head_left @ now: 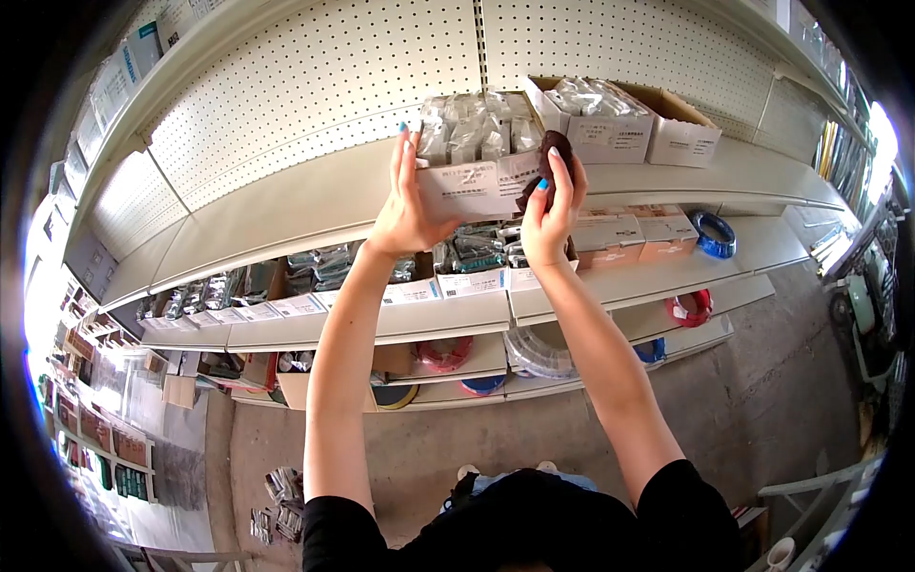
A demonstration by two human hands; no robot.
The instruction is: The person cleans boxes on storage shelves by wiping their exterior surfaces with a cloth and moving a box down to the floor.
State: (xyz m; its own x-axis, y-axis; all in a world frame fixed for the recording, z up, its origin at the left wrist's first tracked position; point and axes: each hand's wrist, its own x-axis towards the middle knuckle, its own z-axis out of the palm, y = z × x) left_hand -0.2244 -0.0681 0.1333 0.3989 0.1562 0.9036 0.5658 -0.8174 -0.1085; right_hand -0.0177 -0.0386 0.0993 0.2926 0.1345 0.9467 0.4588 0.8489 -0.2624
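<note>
A white cardboard box (469, 194) with printed labels on its front sits at the upper shelf, filled with clear-wrapped packets (477, 129). My left hand (408, 212) grips the box's left side, fingers along the wall and thumb near the lower front. A crumpled dark brown cloth (555, 153) is in my right hand (553, 212), pressed against the right front corner of the same box. Just to the right stands another white box (610, 141) of wrapped packets, with an open carton (684, 145) beside it.
The upper shelf (276, 205) runs left of the box, before a pegboard back (381, 67). Below, a shelf carries a row of boxed packets (472, 284), brown cartons (610, 238) and a blue coil (713, 235). Several silvery packets (284, 486) lie on the floor.
</note>
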